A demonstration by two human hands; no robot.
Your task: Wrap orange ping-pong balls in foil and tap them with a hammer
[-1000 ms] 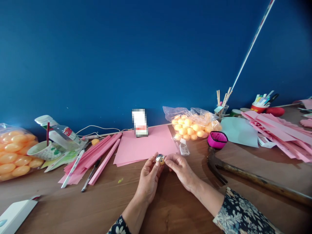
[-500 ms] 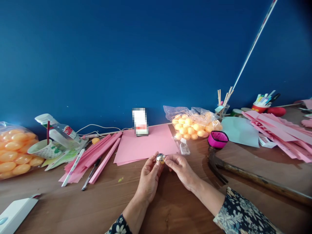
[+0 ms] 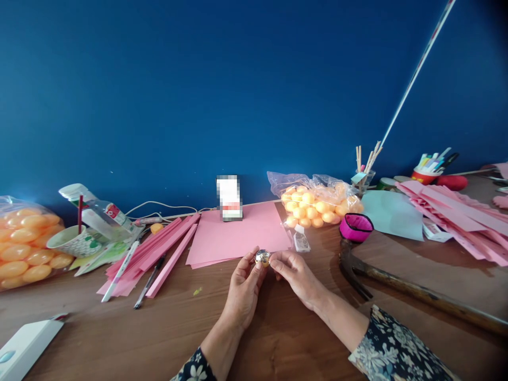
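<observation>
My left hand (image 3: 243, 291) pinches a small shiny metal ball (image 3: 262, 257), silvery on top with a golden patch below, between thumb and fingers. It looks like a small bell, but its exact kind is too small to tell. From the other side, my right hand (image 3: 296, 275) has its thumb and forefinger closed at the ball's right edge, the other fingers curled in. Both hands are held just above the brown table, in front of a stack of pink paper sheets (image 3: 234, 238). A phone (image 3: 229, 198) with a blurred-out screen stands on that paper.
To the right lie a hammer (image 3: 416, 296), a magenta band (image 3: 356, 228) and folded pink paper (image 3: 452, 217). A bag of orange balls (image 3: 313, 206) sits behind. Leftward are pink strips (image 3: 154, 243), a pen (image 3: 150, 280), a paper cup (image 3: 73, 241), another ball bag (image 3: 27, 243) and a white box (image 3: 27, 344).
The whole view has shifted very slightly. Both hands keep the same hold on the metal ball; nothing else has visibly moved.
</observation>
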